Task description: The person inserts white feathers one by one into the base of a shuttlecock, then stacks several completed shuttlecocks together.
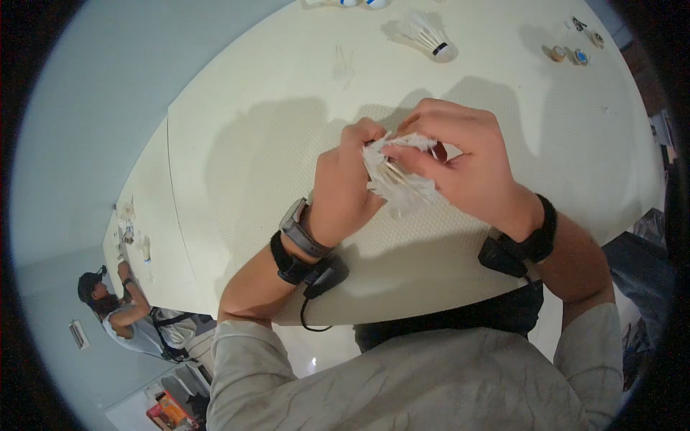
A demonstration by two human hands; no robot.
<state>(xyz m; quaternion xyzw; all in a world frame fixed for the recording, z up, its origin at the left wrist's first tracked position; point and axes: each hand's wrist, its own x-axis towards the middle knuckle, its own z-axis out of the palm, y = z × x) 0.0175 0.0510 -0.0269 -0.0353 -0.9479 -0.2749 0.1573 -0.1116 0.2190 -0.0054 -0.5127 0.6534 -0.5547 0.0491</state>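
Observation:
Both my hands are closed around a white feather shuttlecock (400, 191) above the table, its feathered mouth turned up toward me. The feathers look ragged and bent. My left hand (343, 176) wraps the left side of the skirt. With thumb and fingers, my right hand (471, 147) pinches the feathers on the far right side, the thumb reaching across the opening. The shuttlecock's cork end is hidden beneath the feathers and hands.
Farther back on the white textured table (251, 194) lies another shuttlecock (431, 39) with a black band. Thin pale strands (343, 66) lie left of it. Small round pieces (581, 56) sit at the far right. A person (118, 309) works at the far left.

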